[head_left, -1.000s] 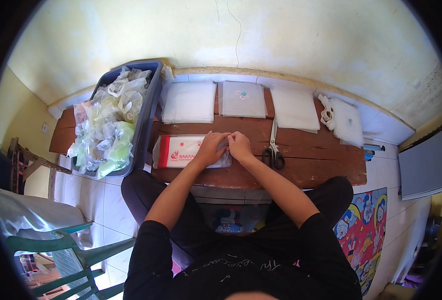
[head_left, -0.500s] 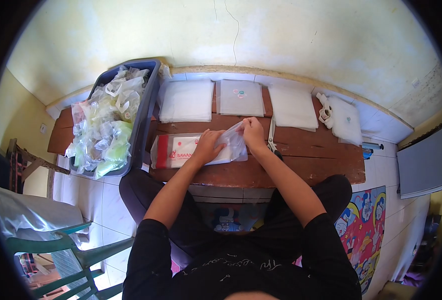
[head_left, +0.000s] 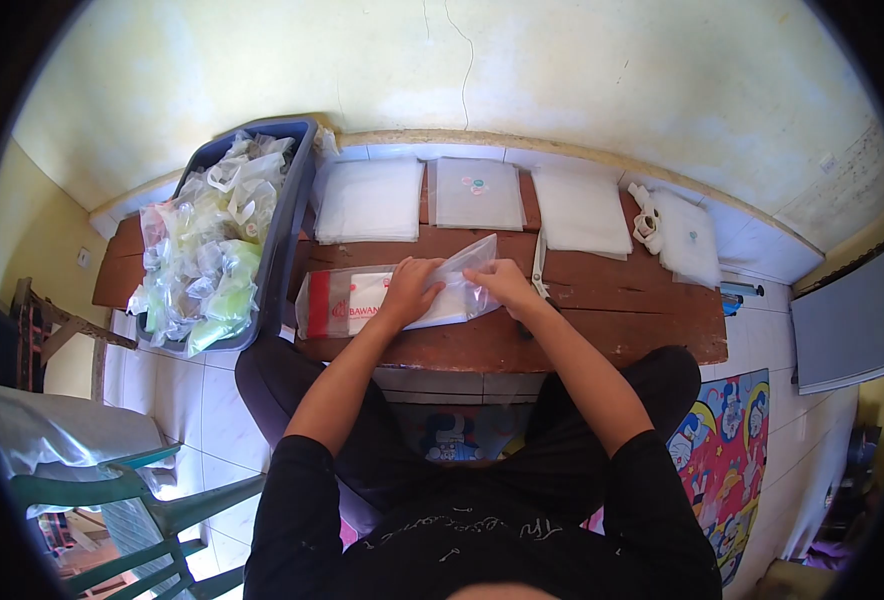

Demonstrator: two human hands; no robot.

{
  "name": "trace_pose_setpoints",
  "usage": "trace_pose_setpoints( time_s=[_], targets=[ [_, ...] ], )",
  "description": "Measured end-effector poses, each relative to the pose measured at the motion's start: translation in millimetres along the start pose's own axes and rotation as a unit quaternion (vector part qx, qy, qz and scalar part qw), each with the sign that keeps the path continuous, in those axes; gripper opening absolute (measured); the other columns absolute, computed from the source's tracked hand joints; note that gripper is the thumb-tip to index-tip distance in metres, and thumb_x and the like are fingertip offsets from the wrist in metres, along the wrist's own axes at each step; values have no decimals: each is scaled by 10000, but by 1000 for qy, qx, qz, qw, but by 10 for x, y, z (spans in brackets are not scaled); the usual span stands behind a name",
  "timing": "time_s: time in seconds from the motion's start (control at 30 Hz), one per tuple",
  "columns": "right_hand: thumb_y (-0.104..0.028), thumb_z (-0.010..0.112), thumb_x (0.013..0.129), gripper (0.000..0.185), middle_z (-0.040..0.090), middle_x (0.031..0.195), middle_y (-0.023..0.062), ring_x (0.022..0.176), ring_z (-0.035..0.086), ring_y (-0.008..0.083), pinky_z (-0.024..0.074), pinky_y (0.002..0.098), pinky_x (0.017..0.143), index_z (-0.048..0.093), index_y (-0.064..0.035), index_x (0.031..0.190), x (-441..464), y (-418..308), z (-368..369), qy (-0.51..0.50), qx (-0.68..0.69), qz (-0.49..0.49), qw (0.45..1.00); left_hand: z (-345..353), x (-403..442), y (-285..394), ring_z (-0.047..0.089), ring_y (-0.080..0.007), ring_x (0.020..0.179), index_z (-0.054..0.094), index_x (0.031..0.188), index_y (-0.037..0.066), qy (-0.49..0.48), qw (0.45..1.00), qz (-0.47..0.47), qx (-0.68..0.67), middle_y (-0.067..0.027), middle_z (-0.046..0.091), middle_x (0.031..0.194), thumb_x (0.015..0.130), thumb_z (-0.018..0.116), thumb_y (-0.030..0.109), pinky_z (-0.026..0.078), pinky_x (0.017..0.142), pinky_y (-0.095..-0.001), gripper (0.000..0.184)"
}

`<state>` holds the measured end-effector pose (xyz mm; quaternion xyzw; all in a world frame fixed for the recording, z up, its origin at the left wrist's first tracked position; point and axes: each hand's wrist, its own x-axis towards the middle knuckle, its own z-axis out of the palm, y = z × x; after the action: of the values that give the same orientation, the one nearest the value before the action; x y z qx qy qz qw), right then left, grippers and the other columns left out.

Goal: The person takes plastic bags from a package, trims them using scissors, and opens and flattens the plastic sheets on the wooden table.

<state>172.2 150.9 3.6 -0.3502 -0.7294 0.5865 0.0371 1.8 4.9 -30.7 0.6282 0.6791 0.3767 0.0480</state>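
"Two hands of yours are at the packet [head_left: 367, 292], aren't they?"

"Yes. It lies flat on the worktop [head_left: 632, 325] in front of you, its red end to your left. Your left hand [head_left: 410, 293] rests on it, back upward, the thumb spread from the fingers; I cannot tell whether they grip its far edge."

"And your right hand [head_left: 505, 285]?"

"Its fingers are clamped on the clear wrap [head_left: 479, 252] at the packet's other end, and the wrap flares upward there."

"What do you have close by?"

"Scissors [head_left: 539, 262] just beside your right hand, the handles mostly hidden behind your arm. Farther back, four stacks [head_left: 369, 202] of plastic sit in a row, with a white coil [head_left: 647, 222] between the two rightmost. At your left, a tub [head_left: 287, 230] is heaped with bags [head_left: 207, 240]."
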Motion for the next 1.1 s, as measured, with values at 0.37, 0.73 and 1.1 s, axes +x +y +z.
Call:
trace_pose_setpoints(
  time_s=[0.37,0.73,1.1],
  targets=[
    [-144,548,908,217,638,956,109,883,655,211,540,369,810,579,31,1032,52,17,189,-114,392,57,911,-60,19,80,563,-321,1085,591,1197,73,0,1000,-3,-11,-135,632,1082,819,697,277,358,1018,-466,443],
    [-171,468,874,342,652,1075,145,999,645,274,501,448,935,573,30,1131,163,97,-5,-191,445,53,874,-14,15,5,560,-322,1098,599,1163,81,-6,1000,-13,-6,-131,637,1081,761,689,132,360,1027,-462,415],
    [-237,420,861,495,582,1246,249,1124,590,360,456,482,993,548,78,1222,-65,-323,-544,-261,410,5,874,32,-6,-39,553,-341,1100,596,1154,65,14,1000,-17,-4,-148,630,1107,773,637,59,364,1018,-459,383]
  ],
)
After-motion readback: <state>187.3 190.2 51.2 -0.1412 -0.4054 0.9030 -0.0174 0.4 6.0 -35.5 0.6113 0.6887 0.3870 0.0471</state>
